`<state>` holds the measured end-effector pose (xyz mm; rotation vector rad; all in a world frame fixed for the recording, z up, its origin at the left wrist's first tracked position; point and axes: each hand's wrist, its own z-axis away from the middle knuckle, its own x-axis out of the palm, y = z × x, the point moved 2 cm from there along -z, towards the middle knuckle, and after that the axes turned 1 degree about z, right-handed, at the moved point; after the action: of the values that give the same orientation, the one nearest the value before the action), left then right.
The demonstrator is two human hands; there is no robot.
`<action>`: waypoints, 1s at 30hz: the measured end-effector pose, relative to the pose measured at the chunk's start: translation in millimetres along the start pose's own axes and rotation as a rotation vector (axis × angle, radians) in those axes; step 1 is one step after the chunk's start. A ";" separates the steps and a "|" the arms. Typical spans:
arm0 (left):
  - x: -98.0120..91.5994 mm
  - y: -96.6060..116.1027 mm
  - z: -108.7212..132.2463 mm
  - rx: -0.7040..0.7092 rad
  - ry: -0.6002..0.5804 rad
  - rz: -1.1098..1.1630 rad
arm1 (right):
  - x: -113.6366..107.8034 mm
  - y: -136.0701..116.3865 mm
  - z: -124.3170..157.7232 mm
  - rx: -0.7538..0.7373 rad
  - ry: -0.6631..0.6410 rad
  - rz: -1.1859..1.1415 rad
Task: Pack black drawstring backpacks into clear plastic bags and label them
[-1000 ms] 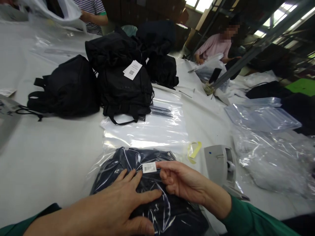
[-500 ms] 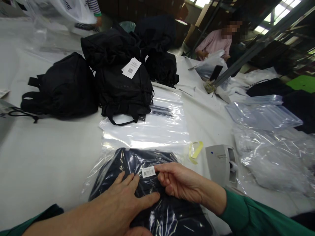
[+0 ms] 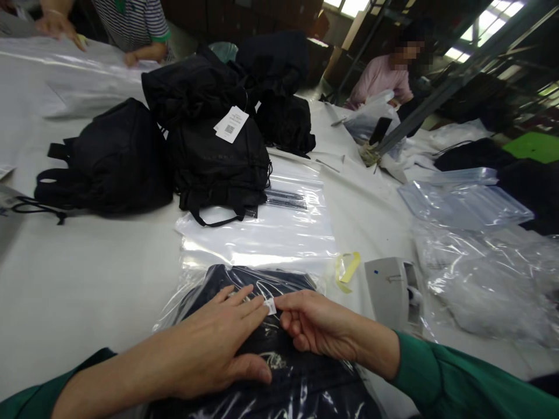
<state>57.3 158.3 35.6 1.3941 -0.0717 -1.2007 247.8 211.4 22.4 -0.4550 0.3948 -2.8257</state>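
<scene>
A dark garment in a clear plastic bag [image 3: 257, 279] lies at the near table edge. My left hand [image 3: 218, 340] lies flat on it, fingers stretched out, their tips over a small white barcode sticker [image 3: 270, 305] on the bag. My right hand [image 3: 312, 323] has its fingers curled, the forefinger and thumb pinching the sticker's right end. Both sleeves are green.
A stack of empty clear bags [image 3: 266, 230] lies just beyond, then several black backpacks [image 3: 218, 157] with a white tag. A grey label dispenser [image 3: 393, 291] and yellow strip [image 3: 347, 269] sit at right, with more plastic bags [image 3: 471, 203]. Two other people work at the far side.
My left hand slid forward over the barcode sticker, which now shows only at its right end. My right hand kept its pinch. The person at far left laid a bag down.
</scene>
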 end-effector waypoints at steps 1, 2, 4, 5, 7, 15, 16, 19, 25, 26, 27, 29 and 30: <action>1.5 -2.5 -1.6 0.003 -0.026 0.002 | 0.4 -0.6 0.0 -0.001 0.007 0.020; 2.5 -4.0 -2.7 0.003 -0.046 0.005 | 0.7 -1.2 0.1 -0.002 0.014 0.041; 2.6 -4.4 -3.8 -0.002 -0.062 0.010 | 1.0 -2.5 0.4 -0.007 0.016 0.096; 2.0 -3.9 -4.0 -0.006 -0.060 0.010 | 1.0 -3.0 0.5 -0.015 0.009 0.130; 0.3 -2.6 -4.5 -0.012 -0.064 0.010 | 0.6 -3.8 -0.3 -0.048 -0.008 0.204; -0.9 -1.6 -6.1 0.000 -0.096 0.000 | -8.5 -4.4 -18.3 -0.224 0.095 0.552; -0.4 -1.5 -5.8 0.001 -0.093 -0.010 | -11.1 -5.3 -18.6 -0.239 0.129 0.577; 1.5 -1.2 -5.3 -0.015 -0.096 -0.018 | -18.6 -10.5 -7.4 -0.397 0.285 0.700; 5.2 -8.9 -5.5 -0.013 -0.085 0.042 | -3.3 -10.7 32.9 -0.940 -0.057 1.253; 6.2 -11.9 -4.5 -0.005 -0.092 0.052 | -1.8 -8.4 34.1 -0.907 -0.150 1.297; 7.3 -15.3 -2.9 0.001 -0.103 0.062 | -1.5 -6.5 33.8 -0.861 -0.208 1.322; 9.0 -22.0 2.4 0.020 -0.129 0.089 | -3.9 -4.4 31.1 -0.782 -0.251 1.340; 9.4 -25.0 5.9 0.033 -0.136 0.105 | -6.0 -4.1 29.8 -0.758 -0.257 1.347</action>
<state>42.9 154.5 12.6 1.3198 -0.2576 -1.2095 262.5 210.3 49.2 -0.4189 1.1576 -1.2468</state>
